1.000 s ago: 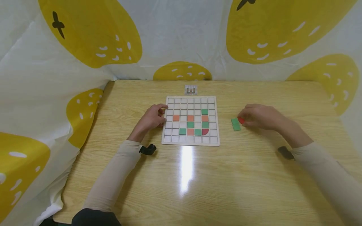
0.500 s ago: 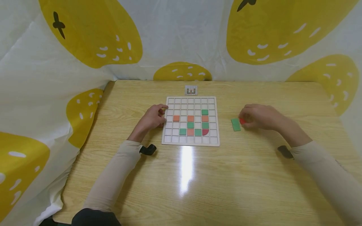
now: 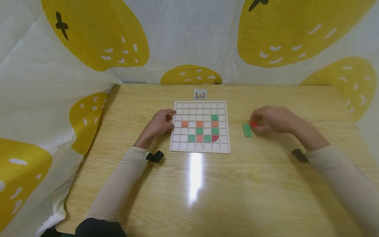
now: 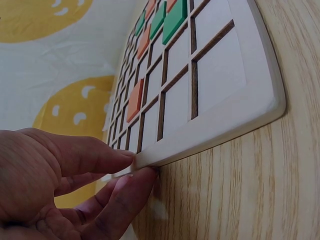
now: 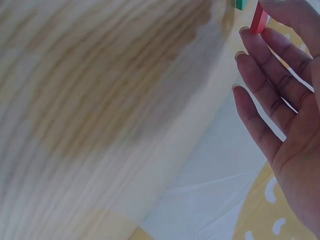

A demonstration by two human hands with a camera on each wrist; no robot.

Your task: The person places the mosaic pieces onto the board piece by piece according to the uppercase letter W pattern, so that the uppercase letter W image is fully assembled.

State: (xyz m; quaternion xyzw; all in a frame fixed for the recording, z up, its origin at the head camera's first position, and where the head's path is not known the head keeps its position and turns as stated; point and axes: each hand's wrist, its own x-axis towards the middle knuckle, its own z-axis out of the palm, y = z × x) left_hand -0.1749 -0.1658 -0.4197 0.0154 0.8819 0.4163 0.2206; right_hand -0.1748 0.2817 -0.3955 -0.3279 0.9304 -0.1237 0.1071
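In the head view a pale wooden grid board [image 3: 176,148] bears several orange and green square tiles and one rounded dark red tile [image 3: 214,138]. My left hand [image 3: 160,122] is at its left edge; thumb and a fingertip touch the rim, a little apart, with relaxed fingers, as the left wrist view also shows. On the right my right hand [image 3: 270,119] pinches a small red tile [image 3: 253,124] between thumb and fingers. The right wrist view shows this red tile [image 5: 259,20] edge-on, its full shape hidden. Green tiles [image 3: 247,130] lie on the table just left of that hand.
Behind the board lies a small printed card [image 3: 200,94] with a grid pattern. A white cloth [image 3: 189,36] with yellow shapes hangs at the table's back and left. The wooden table [image 3: 225,191] reflects a bright light in front of the board.
My right hand has shifted slightly, its back rising a little, with the red tile still pinched and less of it showing. The left hand and board stay put.
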